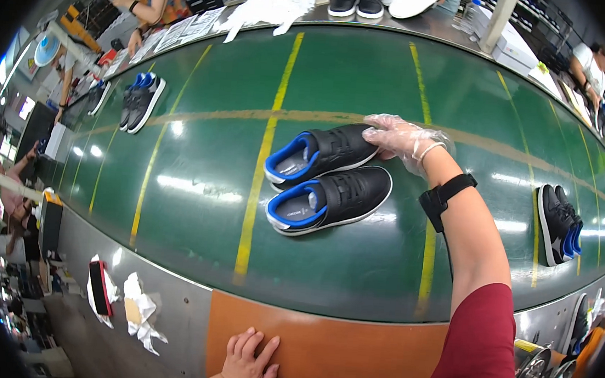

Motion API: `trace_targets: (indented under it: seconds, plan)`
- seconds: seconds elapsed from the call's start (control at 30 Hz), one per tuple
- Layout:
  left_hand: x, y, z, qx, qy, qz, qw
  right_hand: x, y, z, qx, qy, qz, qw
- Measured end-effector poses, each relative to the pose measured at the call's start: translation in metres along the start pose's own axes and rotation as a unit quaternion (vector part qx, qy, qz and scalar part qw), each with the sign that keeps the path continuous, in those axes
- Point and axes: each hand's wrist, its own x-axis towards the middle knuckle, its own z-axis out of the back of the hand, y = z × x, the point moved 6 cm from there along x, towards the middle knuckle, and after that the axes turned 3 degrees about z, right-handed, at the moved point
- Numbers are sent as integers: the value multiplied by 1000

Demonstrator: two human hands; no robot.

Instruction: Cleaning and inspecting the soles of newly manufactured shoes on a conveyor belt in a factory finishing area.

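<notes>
Two black sneakers with blue linings and white soles lie side by side on the green belt in front of me, toes pointing right. My right hand (400, 140), in a clear plastic glove, reaches across and has its fingers closed on the toe of the far sneaker (341, 148). The near sneaker (351, 196) sits right beside it, and no hand is on that one. My left hand (246, 362) is bare and rests on the brown mat (347, 345) at the near edge, fingers apart and holding nothing.
The green belt (207, 139) with yellow lines carries another black pair (142, 102) at left and one (559, 223) at right. On the near metal ledge are a red-and-black phone-like object (101, 288) and a crumpled white cloth (140, 311). Co-workers sit across the belt.
</notes>
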Motion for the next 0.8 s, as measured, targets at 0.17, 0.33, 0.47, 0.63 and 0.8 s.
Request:
trace_targets:
  seconds: [0.17, 0.33, 0.47, 0.63, 0.8]
  plan:
    - [24, -5, 7, -31, -3, -29, 999, -63, 40, 33, -363, -92, 106, 921]
    - [127, 16, 62, -86, -93, -149, 981, -174, 77, 57, -422, -107, 51, 899]
    - [252, 48, 93, -62, -204, -106, 971, -250, 86, 88, -372, -115, 40, 920]
    - [314, 54, 61, 56, -88, -31, 994, -383, 105, 101, -425, -231, 31, 875]
    - [305, 79, 56, 125, -13, 61, 990, -496, 104, 114, -398, -358, -64, 842]
